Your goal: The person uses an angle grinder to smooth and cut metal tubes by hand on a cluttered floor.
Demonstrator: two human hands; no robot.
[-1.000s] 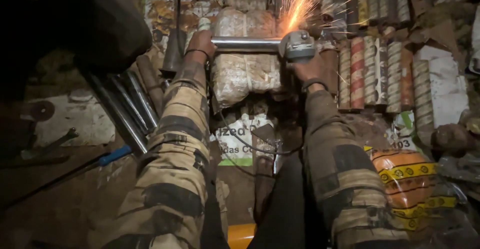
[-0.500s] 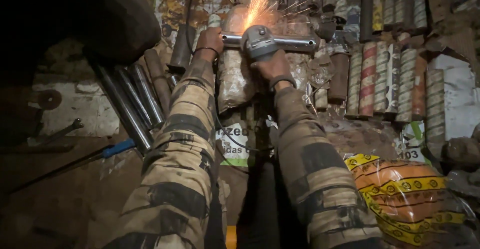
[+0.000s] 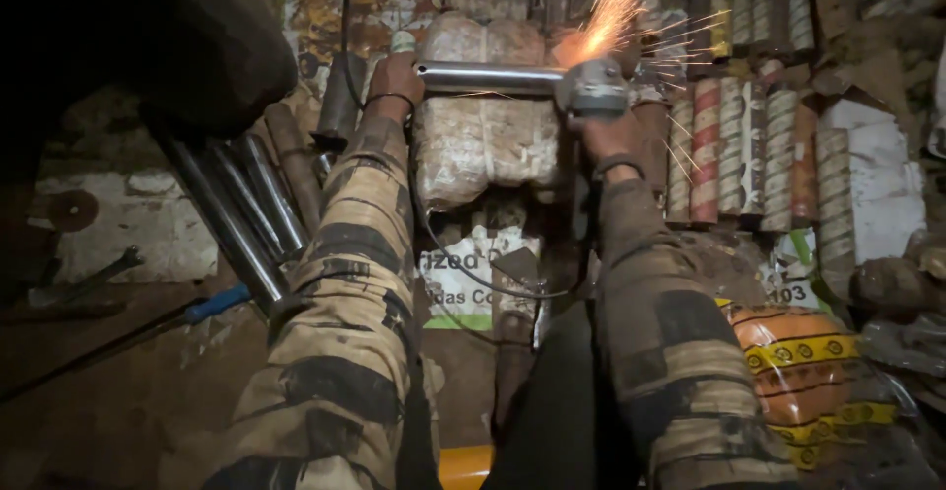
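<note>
Item, nearest the camera: two camouflage-patterned sleeves [image 3: 335,352], extended forward from the lower edge of the view. A yellow edge [image 3: 468,465] is seen between them at the bottom.

Item, lower right: an orange sack [image 3: 798,372] banded with yellow printed tape, lying just beside the right sleeve.

Item, lower left: a blue-handled tool [image 3: 212,303] laid on the dusty ground, and further left a dark wrench [image 3: 94,278].

Item, middle left: a bundle of steel pipes [image 3: 246,214], leaned at a slant under a dark rounded mass.

Item: a black cable [image 3: 473,273], looped between the two arms in front of a printed sack.

Item, left hand [image 3: 394,81]: closed around the left end of a bright steel pipe [image 3: 488,76], which is held level across a white wrapped bale [image 3: 488,145].

Item, right hand [image 3: 611,135]: wrapped about the body of an angle grinder [image 3: 596,86], fingers curled tight. The grinder is set against the pipe at its right end, and orange sparks [image 3: 616,7] are thrown upward and to the right from the contact.

Item, farthest: rows of upright printed rolls [image 3: 749,145], stacked against the wall behind the sparks, with white sheet material [image 3: 882,194] at their right.
</note>
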